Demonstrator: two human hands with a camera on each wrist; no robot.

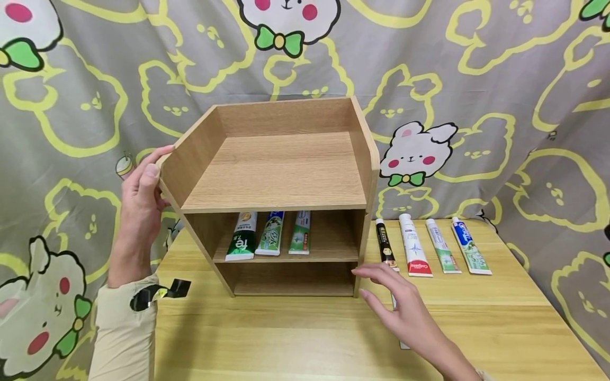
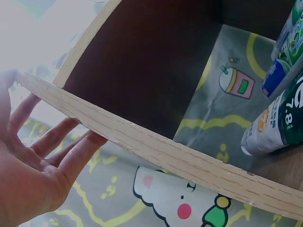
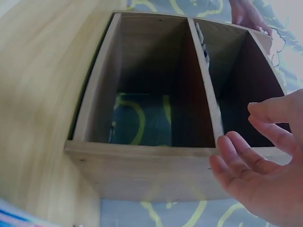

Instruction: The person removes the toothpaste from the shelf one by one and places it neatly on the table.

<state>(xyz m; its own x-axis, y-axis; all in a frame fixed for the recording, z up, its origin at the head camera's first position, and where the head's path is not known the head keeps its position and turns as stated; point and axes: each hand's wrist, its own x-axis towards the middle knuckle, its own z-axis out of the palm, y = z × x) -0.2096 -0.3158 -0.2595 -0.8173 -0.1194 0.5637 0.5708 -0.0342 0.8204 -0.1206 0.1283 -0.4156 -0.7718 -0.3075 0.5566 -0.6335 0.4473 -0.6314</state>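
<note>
A wooden shelf [image 1: 281, 196] stood in the middle of the frame on the bench [image 1: 476, 328]. The left hand [image 1: 140, 198] held the shelf's left wall near the top, fingers curled over its edge. The right hand [image 1: 405, 312] was open and flat, low in the frame, just beside the shelf's right bottom corner. A black tube [image 1: 384, 243] lay just past its fingertips, pointing away from the person. The right hand was the nearer one. Three tubes [image 1: 269, 234] lay on the middle board.
</note>
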